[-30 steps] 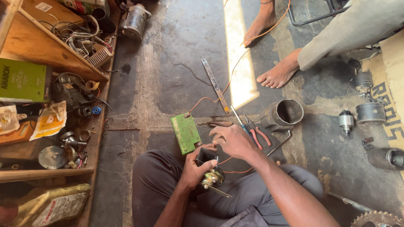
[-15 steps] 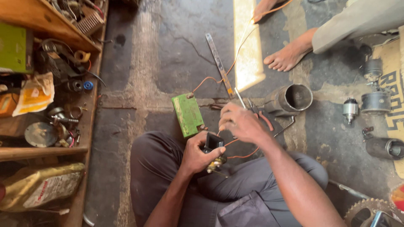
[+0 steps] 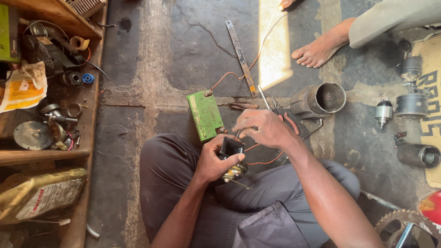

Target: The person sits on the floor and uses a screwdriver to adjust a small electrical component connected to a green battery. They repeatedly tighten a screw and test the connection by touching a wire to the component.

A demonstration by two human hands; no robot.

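I sit on a dark concrete floor with my legs folded. My left hand (image 3: pixel 215 160) grips a small black and brass electrical part (image 3: pixel 232 158) over my lap. My right hand (image 3: pixel 262 128) hovers just above it, fingers pinched on a thin orange wire (image 3: pixel 262 160) that loops from the part. A small green battery (image 3: pixel 205 115) lies on the floor right in front of my hands, with an orange wire (image 3: pixel 229 76) running from its terminal toward the far side. Red-handled pliers (image 3: pixel 287 117) lie beside my right hand.
A metal cylinder housing (image 3: pixel 321 98) lies right of the pliers, a flat metal strip (image 3: pixel 241 55) beyond the battery. Motor parts (image 3: pixel 411 103) and a tube (image 3: pixel 418 155) sit at right. Another person's bare foot (image 3: pixel 321 48) rests at top right. Wooden shelves (image 3: pixel 50 92) of parts stand left.
The view has drifted, so everything sits lower and larger in frame. My right hand has lowered closer to the part in my left hand, which keeps its grip.
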